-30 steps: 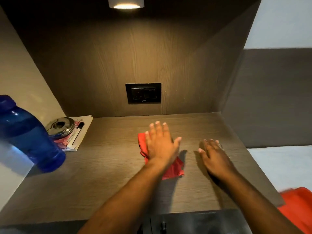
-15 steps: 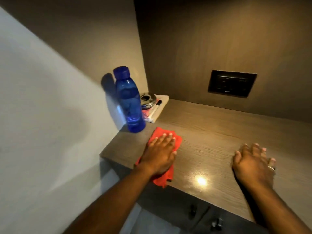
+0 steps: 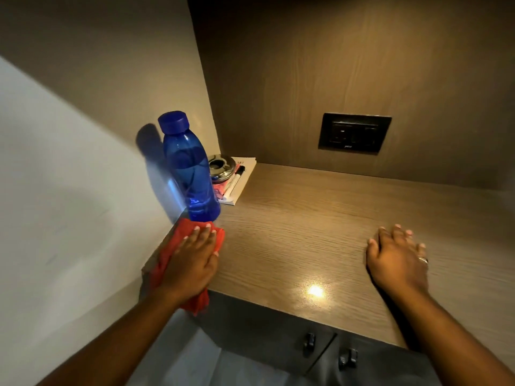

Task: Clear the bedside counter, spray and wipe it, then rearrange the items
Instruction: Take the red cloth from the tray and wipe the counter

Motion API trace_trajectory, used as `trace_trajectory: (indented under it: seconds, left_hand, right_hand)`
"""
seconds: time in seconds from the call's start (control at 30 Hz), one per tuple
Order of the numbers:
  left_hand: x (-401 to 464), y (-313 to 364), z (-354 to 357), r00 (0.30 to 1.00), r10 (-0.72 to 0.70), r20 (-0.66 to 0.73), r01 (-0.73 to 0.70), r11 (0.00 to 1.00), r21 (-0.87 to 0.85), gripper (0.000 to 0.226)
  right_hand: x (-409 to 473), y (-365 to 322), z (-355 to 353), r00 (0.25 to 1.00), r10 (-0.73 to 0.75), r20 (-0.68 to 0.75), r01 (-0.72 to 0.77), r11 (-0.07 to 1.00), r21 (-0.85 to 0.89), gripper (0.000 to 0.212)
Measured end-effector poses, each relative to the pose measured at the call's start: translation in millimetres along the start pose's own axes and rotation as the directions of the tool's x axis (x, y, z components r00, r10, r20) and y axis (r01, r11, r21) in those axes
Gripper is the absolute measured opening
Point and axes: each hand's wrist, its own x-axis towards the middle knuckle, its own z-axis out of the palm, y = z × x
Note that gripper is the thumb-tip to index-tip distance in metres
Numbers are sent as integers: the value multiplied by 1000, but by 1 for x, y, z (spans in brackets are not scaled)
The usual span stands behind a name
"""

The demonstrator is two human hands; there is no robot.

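Note:
My left hand (image 3: 192,263) presses flat on a red cloth (image 3: 178,240) at the front left corner of the wooden counter (image 3: 301,229); the cloth's front end hangs over the edge. Its fingertips almost touch the base of an upright blue water bottle (image 3: 189,168) by the left wall. My right hand (image 3: 398,260), wearing a ring, lies flat with fingers spread on the counter to the right, holding nothing.
In the back left corner lies a notepad (image 3: 243,179) with a pen (image 3: 237,181) and a metal ashtray (image 3: 221,168) on it. A black socket panel (image 3: 354,133) is on the back wall. Two cabinet knobs (image 3: 328,349) sit below the counter's front edge.
My left hand has slid the red cloth from the counter's middle leftward to the corner next to the bottle. The view has swung left. My right hand has stayed flat.

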Motion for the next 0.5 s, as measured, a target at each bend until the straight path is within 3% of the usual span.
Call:
trace_trajectory:
  seconds: [0.27,0.37,0.5]
  left_hand:
    - [-2,188,24,954,275,120,-267,961,-77,61]
    - [-1,158,18,929,362,80,-358,932,-63,59]
    - [15,52,-1,953,293,74,-295,955,22,54]
  right_hand:
    - [-4,0,-5,1000,-5,14,5,1000,28,57]
    - [-4,5,-4,1000,-21,13,20,999,51,58]
    - [-3,7,-2,1000,-15,5,14,998,54,60]
